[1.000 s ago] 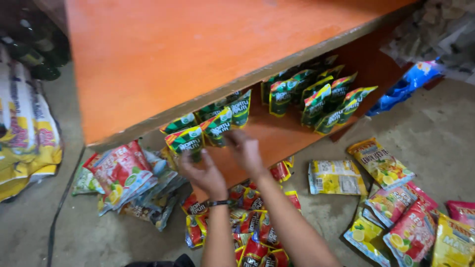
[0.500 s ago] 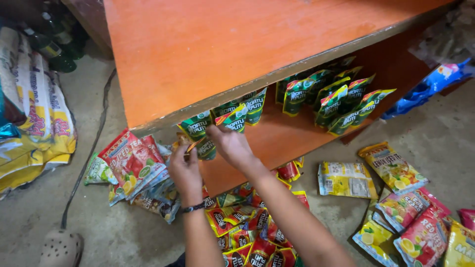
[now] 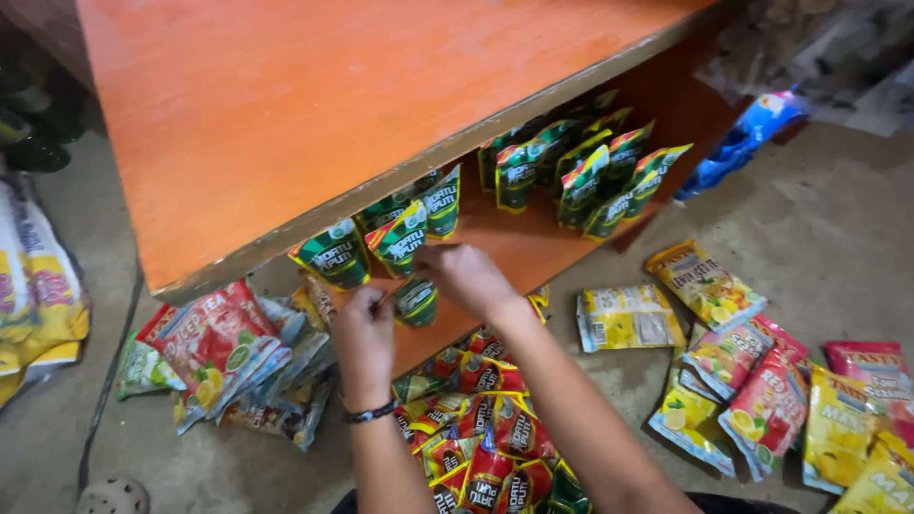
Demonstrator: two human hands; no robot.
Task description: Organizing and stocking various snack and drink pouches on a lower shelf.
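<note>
My left hand [image 3: 365,335] and my right hand [image 3: 464,276] meet at the front of the lower orange shelf [image 3: 514,249], both pinching a small green pouch [image 3: 415,299] between them. Just behind stand more green pouches [image 3: 398,236] in a row under the orange top board [image 3: 314,114]. A second group of green pouches [image 3: 581,167] stands farther right on the shelf. Below my arms lies a pile of red and green pouches [image 3: 486,428] on the floor.
Red drink-mix packets [image 3: 214,347] lie heaped at left. Yellow and red packets [image 3: 762,390] are spread at right. A blue bag [image 3: 747,138] sits beyond the shelf's right end. Yellow sacks [image 3: 38,286] lean at far left, a grey shoe [image 3: 112,497] at bottom left.
The view shifted. My hands came down from the standing row to the shelf's front edge and now pinch one green pouch together.
</note>
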